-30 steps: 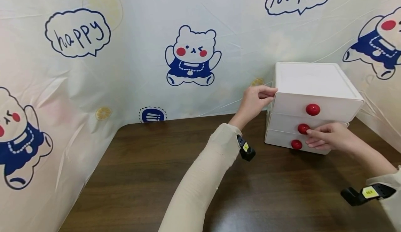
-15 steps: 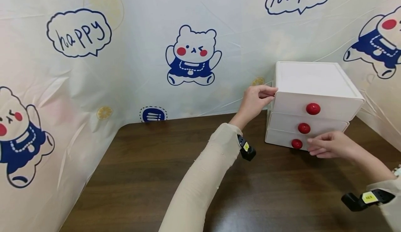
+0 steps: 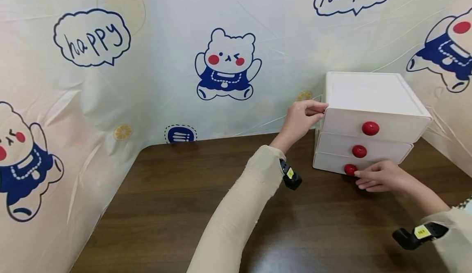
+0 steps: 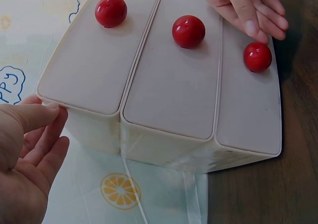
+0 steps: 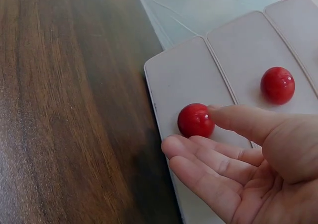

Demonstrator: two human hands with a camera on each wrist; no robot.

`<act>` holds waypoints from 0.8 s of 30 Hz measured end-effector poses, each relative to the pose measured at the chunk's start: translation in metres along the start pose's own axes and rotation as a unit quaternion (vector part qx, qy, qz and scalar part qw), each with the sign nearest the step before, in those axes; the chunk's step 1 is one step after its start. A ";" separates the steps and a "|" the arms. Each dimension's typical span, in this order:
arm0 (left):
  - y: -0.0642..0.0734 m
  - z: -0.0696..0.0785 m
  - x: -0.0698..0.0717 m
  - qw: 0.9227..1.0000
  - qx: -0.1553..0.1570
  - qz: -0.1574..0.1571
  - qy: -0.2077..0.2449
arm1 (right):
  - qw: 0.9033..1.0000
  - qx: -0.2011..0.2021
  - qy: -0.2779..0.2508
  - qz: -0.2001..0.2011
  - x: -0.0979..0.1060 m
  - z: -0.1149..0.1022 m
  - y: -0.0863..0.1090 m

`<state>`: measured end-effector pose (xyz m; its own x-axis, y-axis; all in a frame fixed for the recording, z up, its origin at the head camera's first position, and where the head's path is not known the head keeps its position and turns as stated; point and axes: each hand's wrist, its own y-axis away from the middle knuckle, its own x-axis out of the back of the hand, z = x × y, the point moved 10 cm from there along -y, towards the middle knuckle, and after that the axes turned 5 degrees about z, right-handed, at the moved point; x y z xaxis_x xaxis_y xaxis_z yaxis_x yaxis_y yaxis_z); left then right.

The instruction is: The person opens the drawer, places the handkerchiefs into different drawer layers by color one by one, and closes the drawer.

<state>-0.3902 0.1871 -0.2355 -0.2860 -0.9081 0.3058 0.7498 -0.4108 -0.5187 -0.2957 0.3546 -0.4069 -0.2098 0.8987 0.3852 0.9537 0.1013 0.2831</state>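
A white cabinet (image 3: 372, 90) of stacked drawers stands at the right of the table, each front bearing a round red knob. My left hand (image 3: 300, 117) touches its upper left front corner, the thumb lying against the edge in the left wrist view and the other fingers beside it. At the lowest knob (image 5: 196, 120) is my right hand (image 3: 385, 177): the thumb tip meets the knob's side and the fairly straight fingers lie just below it. Above are the middle knob (image 3: 359, 151) and the top knob (image 3: 370, 128). All drawers look pushed in.
The dark wooden table (image 3: 177, 207) extends to the left and front of the cabinet. Behind it hangs a pale cloth (image 3: 158, 60) printed with bears and "happy" bubbles. A black wrist camera (image 3: 291, 178) sits on the left wrist, another black camera (image 3: 409, 238) on the right.
My right hand has moved down from the middle knob to the lowest one, backing off slightly on the way. The left hand stays at the cabinet's corner.
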 end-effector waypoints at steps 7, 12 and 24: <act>0.001 -0.001 0.000 1.000 0.001 0.000 0.001 | 1.000 -0.016 -0.014 0.007 -0.002 0.005 -0.005; 0.000 -0.001 0.000 1.000 0.005 -0.004 -0.006 | 0.999 -0.022 -0.027 0.010 -0.004 0.008 -0.009; -0.001 -0.003 -0.001 1.000 0.016 -0.011 -0.015 | 0.999 -0.008 -0.052 0.005 -0.006 0.003 -0.010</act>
<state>-0.3927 0.1885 -0.2380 -0.2862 -0.8956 0.3406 0.7619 -0.4282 -0.4858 -0.3037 0.3492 -0.4148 -0.1769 0.9389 0.2953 0.9516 0.0866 0.2949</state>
